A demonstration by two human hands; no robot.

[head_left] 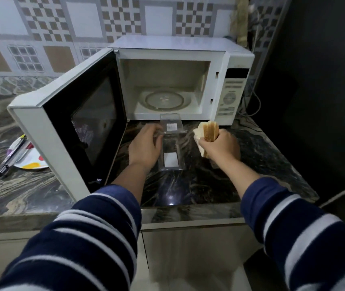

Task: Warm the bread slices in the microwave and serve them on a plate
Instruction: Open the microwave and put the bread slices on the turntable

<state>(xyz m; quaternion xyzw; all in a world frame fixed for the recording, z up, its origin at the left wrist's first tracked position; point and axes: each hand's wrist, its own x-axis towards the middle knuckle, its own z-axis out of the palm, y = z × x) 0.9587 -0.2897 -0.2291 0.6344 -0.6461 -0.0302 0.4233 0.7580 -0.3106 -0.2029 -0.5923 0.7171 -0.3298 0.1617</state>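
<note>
Bread slices (209, 133) sit stacked in your right hand (220, 147), gripped beside the open microwave (173, 80). They look soft and light, so hold the edges loosely. Your left hand (145, 147) grips the clear container (170, 141).

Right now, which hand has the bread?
The right hand grips the bread slices upright. The left hand holds the clear plastic container instead.
</note>
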